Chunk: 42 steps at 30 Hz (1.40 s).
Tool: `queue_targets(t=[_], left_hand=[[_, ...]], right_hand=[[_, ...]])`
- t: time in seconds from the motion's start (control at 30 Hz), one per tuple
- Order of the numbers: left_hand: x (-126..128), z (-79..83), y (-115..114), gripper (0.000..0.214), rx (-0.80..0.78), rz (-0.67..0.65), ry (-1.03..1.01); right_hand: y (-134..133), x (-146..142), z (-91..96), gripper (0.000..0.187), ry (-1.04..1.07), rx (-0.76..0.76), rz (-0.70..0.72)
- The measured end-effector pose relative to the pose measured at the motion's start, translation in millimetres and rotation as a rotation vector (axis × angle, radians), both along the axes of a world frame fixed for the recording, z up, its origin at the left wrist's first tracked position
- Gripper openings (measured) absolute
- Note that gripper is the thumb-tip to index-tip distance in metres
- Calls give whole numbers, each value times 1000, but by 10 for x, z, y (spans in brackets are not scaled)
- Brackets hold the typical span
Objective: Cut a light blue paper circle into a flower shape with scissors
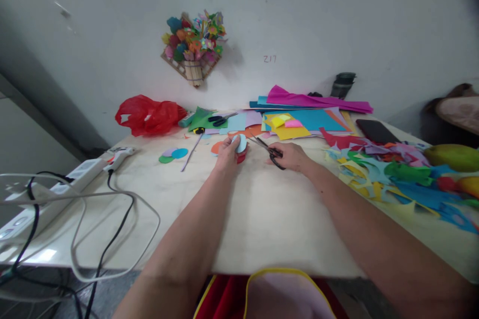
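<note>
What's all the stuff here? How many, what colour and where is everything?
Wall: 1, whitish, behind
Table: 1, cream, front
Paper flowers: many, mixed, on wall
Plastic bag: 1, red, back left
Power strip: 1, white, left
Cables: several, black and white, left
Loose circles: at least 4, mixed, left
Strip: 1, purple, left
Spare scissors: 1 pair, black-handled, back
Sheets: many, mixed, back
Container: 1, dark, back right
Phone: 1, black, right
Scraps: many, mixed, right
Rounded thing: 1, yellow-green, right
Cloth: 1, red, yellow-edged, bottom
Held paper: several, pale blue and red, centre
Held scissors: 1 pair, black-handled, centre
Left hand: 1, bare, on held paper
Right hand: 1, bare, on held scissors
</note>
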State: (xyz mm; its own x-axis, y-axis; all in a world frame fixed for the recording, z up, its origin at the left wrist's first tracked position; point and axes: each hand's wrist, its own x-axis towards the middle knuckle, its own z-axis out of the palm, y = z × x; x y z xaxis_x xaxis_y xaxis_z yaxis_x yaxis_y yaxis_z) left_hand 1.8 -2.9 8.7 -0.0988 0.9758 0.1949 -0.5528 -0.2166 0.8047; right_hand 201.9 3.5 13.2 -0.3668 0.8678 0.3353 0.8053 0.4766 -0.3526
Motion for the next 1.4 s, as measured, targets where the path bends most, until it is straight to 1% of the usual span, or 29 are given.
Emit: queue_targets(t=[0.23, 0.57, 0.83, 1.0, 1.23, 1.4], left_hand=[[-6, -3, -10, 29, -27, -15, 81], [52, -3, -22, 32, -14, -18, 121], [148, 37, -56, 31, -18, -3, 85], [179, -12, 0, 31, -17, 71, 31], [163, -10, -13, 28, -68, 90, 35], [144, -26, -15, 26, -78, 65, 62]], right_hand=[[7, -2, -14, 46, 5, 8, 7], [-93, -98, 76, 45, -53, 0, -6], [-139, -195, 86, 43, -73, 41, -49], [-174, -215, 108, 38, -90, 60, -71], [-186, -237, 99, 39, -4, 28, -50], [-203, -249, 115, 40, 50, -19, -15]])
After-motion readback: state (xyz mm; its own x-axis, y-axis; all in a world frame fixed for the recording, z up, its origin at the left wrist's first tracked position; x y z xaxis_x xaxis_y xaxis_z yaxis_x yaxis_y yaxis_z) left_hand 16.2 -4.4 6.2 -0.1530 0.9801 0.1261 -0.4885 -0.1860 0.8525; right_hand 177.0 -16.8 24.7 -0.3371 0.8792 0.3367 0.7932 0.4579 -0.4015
